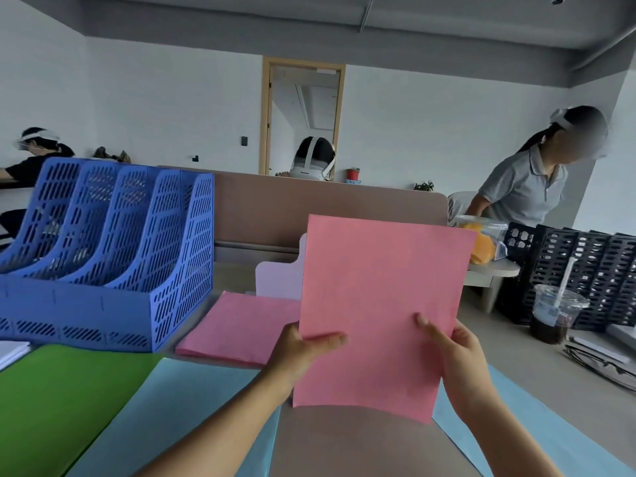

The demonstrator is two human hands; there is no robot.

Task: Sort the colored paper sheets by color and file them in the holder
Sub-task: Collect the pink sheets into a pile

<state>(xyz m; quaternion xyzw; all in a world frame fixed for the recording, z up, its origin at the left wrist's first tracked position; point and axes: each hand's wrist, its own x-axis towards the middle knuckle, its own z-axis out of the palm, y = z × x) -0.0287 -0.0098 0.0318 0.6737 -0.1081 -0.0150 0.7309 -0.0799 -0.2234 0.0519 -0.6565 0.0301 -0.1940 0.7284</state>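
Above the desk, one pink paper sheet [382,304] held up in two hands

Over the brown desktop [344,442] the pink paper sheet stands nearly upright, slightly tilted, clear of the surface. The left hand [303,349] pinches its lower left edge, thumb laid across the front. The right hand [461,356] pinches the lower right edge the same way. Behind and to the left, a stack of pink sheets [237,325] lies flat on the desk, just beside the blue perforated plastic file holder [113,256]. Green sheets [51,401] and light blue sheets [172,407] lie nearer, on the left. Off to the right a clear plastic cup of dark drink [554,315] stands before black lattice crates [592,270].
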